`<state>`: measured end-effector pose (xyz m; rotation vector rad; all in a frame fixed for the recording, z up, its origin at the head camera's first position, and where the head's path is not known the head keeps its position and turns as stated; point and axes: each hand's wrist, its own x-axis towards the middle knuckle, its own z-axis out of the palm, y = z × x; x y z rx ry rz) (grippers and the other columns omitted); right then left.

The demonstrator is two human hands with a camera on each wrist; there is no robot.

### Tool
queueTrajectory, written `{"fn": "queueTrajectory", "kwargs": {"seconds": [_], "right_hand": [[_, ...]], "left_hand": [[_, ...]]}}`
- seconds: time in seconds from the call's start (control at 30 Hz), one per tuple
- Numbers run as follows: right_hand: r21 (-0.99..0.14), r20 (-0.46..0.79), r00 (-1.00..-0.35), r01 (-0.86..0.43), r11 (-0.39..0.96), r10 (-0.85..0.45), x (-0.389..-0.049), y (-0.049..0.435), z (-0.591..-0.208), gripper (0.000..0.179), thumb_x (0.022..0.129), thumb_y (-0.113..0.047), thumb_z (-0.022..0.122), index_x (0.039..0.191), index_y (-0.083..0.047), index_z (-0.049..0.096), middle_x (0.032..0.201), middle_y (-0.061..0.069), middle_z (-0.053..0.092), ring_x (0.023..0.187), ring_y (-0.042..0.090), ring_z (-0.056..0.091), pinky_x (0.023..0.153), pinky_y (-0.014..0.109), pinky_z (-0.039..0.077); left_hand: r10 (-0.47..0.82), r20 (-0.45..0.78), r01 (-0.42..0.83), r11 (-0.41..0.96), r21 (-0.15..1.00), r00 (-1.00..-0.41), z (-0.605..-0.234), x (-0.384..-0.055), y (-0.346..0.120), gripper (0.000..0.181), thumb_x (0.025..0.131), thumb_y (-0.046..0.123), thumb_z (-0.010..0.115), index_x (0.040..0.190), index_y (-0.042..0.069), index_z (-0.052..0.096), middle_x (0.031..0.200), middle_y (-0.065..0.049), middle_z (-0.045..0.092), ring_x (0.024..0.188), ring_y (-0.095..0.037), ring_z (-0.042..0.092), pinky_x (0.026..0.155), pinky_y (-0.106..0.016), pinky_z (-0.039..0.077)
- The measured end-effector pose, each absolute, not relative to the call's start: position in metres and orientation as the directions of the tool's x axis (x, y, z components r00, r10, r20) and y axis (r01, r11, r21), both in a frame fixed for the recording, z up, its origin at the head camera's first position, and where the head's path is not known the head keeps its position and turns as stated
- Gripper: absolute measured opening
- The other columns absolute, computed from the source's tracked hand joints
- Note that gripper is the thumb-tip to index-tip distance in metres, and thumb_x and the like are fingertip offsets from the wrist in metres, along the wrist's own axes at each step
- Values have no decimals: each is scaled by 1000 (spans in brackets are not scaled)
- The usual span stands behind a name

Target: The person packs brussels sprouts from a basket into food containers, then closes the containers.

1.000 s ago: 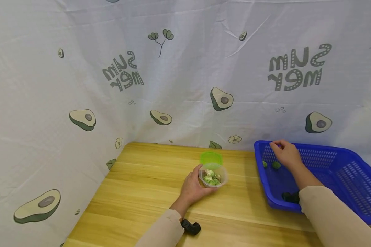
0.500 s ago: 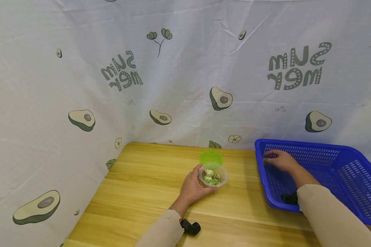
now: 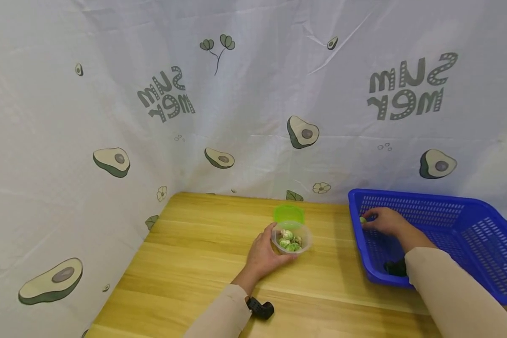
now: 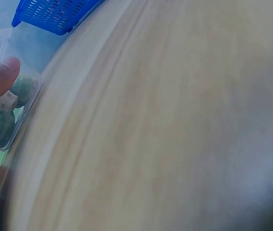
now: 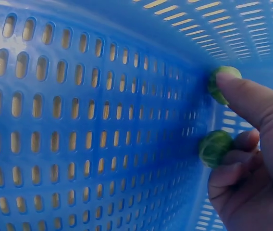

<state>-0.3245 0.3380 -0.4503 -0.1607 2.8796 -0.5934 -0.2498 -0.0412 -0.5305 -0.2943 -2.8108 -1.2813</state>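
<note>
My left hand (image 3: pixel 264 256) grips the side of a clear plastic container (image 3: pixel 306 239), thumb and fingers spread around it. Several Brussels sprouts (image 3: pixel 288 241) lie inside. In the left wrist view, the thumb crosses the container's wall (image 4: pixel 31 103). My right hand (image 3: pixel 386 221) is down in the blue basket (image 3: pixel 359 256), near its back left corner. In the right wrist view, the thumb lies against one Brussels sprout (image 5: pixel 218 89), and curled fingers touch a second sprout (image 5: pixel 216 148). How firmly each is held is partly hidden.
A green lid (image 3: pixel 288 213) lies on the wooden table (image 3: pixel 203 244) behind the container. Behind the table hangs a pale printed curtain (image 3: pixel 253 103). The basket stands on the right, its rim raised above the tabletop.
The right hand has lowered into the basket's back left corner and reached the sprouts there. The left hand and container have stayed in place.
</note>
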Motion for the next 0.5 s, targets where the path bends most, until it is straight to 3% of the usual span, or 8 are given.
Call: {"fn": "queueTrajectory", "kwargs": {"seconds": [0.17,0.5], "right_hand": [[-384,-144,-976,-98,918,-164,-325,339,-451,42,89,-25,72,112,11,67,107,33,68,95,47,65,84,59,51],[-411,-189,-976,-21,912,-107,-325,336,-446,45,94,-30,69,115,11,65,107,31,66,92,40,64,78,51,53]], "left_hand": [[156,110,186,646,740,-982,-530,-251,-41,109,71,63,86,159,27,32,140,-10,59,127,-29,58,102,-50,50],[155,112,187,639,747,-981,-528,-250,-41,110,70,63,87,158,25,34,139,-10,59,127,-29,58,102,-50,50]]}}
